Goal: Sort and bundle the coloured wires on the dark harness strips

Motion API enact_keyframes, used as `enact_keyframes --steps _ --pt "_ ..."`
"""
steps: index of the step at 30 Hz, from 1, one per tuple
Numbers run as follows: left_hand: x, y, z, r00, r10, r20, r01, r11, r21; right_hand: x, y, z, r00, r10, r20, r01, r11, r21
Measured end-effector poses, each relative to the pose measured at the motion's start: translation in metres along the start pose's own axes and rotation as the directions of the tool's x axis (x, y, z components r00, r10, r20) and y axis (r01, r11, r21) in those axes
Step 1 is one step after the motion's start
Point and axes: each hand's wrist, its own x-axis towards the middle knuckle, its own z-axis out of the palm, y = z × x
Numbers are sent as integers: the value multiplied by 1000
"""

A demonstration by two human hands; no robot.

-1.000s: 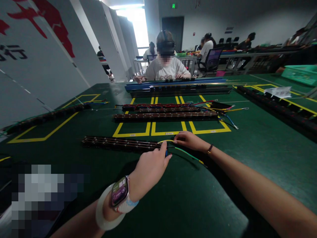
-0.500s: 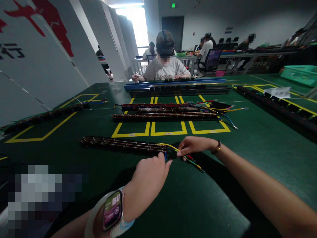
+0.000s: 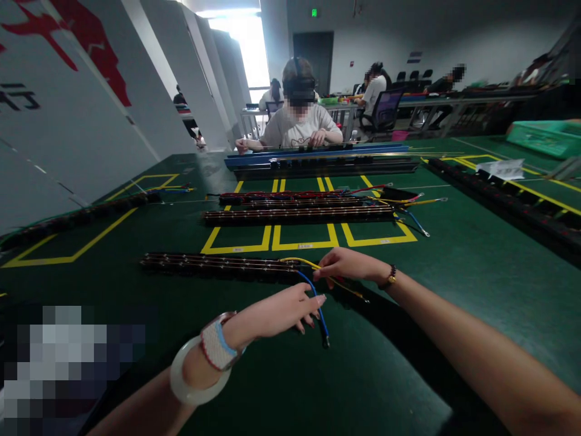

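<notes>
A long dark strip (image 3: 213, 265) with rows of small contacts lies across the green table in front of me. Coloured wires come out of its right end. My left hand (image 3: 281, 313) hovers palm down beside that end, fingers stretched out, its fingertips touching the blue wire (image 3: 318, 306) that trails towards me. My right hand (image 3: 347, 264) rests just past the strip's end, fingers pinched on the yellow wire (image 3: 303, 261) and the bundle of coloured wires (image 3: 347, 287) running off to the right.
Two more wired strips (image 3: 295, 206) lie in yellow-taped boxes (image 3: 304, 242) farther back, then a long blue rail (image 3: 318, 156). A person sits working across the table. Dark strips line the left (image 3: 77, 218) and right (image 3: 508, 200) sides; a green crate (image 3: 544, 136) stands far right.
My left hand has let go of the strip's end, turned palm down and opened, and the blue wire now hangs free towards me. My right hand stays pinched on the wires.
</notes>
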Motion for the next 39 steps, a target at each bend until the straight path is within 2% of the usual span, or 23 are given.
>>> enact_keyframes --steps 2,7,11,15,19,23,27,30,33,36,37,39 --pt "6 0 2 1000 18 -20 -20 988 -153 1 1 0 1000 -18 25 20 997 -79" --pt "13 2 19 993 -12 -116 -30 936 -352 2 -3 3 997 -73 12 74 973 -221" --pt "22 3 30 992 48 -113 -100 846 -524 -2 -15 8 992 -101 -80 62 919 -390" --pt "35 -2 34 981 122 -148 -188 775 -604 -6 -28 15 973 -123 -195 -33 765 -643" --pt "44 -7 34 966 67 -251 -226 689 -689 -7 -33 27 963 -209 -172 -16 590 -807" --pt "51 -12 35 960 12 -279 -230 602 -765 -8 -37 48 952 -241 -186 -62 446 -893" --pt "57 -18 36 951 -54 -304 -212 601 -770 -12 -44 64 951 -212 -223 -131 375 -918" --pt "60 -21 37 951 -40 -306 -229 577 -784 -18 -46 57 952 -215 -217 -111 418 -902" --pt "62 -25 38 957 31 -287 -264 499 -825 -26 -44 33 942 -186 -280 -124 582 -803" --pt "60 -27 37 954 130 -269 -298 450 -842 -29 -36 9 940 -91 -329 -166 721 -673" --pt "58 -26 37 952 156 -262 -304 453 -838 -28 -32 4 951 -55 -305 -159 759 -631" --pt "54 -22 35 954 177 -243 -300 490 -818 -26 -24 -3 987 -8 -162 -80 845 -529"
